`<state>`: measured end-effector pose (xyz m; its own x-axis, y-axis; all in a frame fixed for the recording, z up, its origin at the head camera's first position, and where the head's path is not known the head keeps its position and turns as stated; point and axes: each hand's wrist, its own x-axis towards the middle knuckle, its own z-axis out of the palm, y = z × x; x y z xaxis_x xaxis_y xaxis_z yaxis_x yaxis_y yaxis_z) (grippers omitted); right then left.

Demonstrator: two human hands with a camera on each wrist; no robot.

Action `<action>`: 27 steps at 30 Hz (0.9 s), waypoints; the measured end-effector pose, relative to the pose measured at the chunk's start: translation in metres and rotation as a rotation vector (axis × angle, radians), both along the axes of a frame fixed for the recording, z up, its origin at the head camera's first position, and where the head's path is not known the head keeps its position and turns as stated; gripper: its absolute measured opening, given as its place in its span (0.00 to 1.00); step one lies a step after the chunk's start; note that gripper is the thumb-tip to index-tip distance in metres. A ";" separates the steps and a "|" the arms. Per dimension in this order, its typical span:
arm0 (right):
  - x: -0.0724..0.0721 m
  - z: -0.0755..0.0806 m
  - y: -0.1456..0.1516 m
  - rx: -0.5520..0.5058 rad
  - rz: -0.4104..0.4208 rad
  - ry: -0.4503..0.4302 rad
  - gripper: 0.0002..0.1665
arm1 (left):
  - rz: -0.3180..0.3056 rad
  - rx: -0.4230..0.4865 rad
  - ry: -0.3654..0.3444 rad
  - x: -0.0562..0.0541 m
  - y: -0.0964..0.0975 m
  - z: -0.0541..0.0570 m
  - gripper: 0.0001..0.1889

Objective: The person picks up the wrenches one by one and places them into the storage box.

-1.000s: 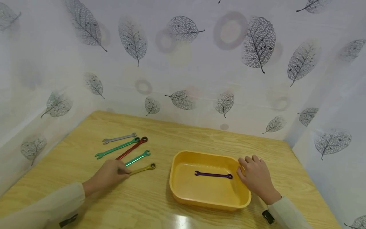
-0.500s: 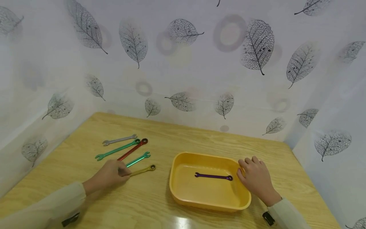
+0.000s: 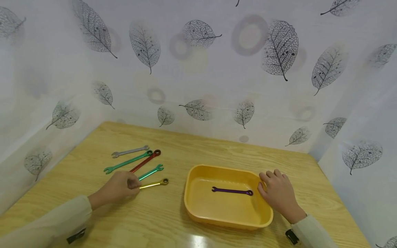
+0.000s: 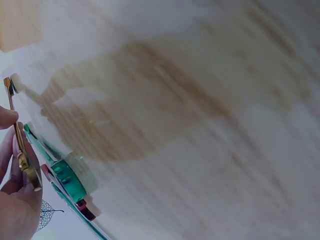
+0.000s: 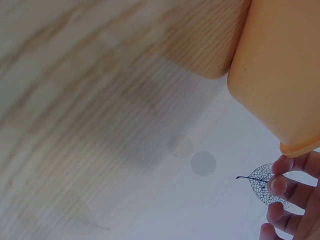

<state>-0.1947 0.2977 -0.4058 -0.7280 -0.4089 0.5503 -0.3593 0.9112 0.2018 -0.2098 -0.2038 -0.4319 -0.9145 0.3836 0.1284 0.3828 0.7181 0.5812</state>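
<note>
One yellow wrench point(image 3: 153, 185) shows in the lower left of the head view, and its ring end points to the right, out of the left hand point(image 3: 119, 186). Thumb and fingers of this hand are closed and pinch its other end. At lower right, the right hand point(image 3: 277, 193) grips the rim of the tray point(image 3: 229, 210), where a purple wrench point(image 3: 232, 190) lies.

Gold wrench point(image 3: 153, 185) pinched, left of yellow tray point(image 3: 226, 206)
</note>
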 end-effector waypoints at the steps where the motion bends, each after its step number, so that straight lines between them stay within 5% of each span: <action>1: 0.000 0.000 0.000 0.000 0.001 0.000 0.06 | 0.000 0.001 0.004 0.000 0.000 0.000 0.05; 27: -0.001 0.001 0.001 0.014 0.010 0.008 0.07 | 0.053 0.015 0.055 -0.002 0.006 0.013 0.06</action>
<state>-0.1954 0.2984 -0.4050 -0.7198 -0.4238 0.5498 -0.3665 0.9046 0.2175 -0.2122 -0.1973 -0.4192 -0.9249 0.3324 0.1848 0.3763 0.7294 0.5713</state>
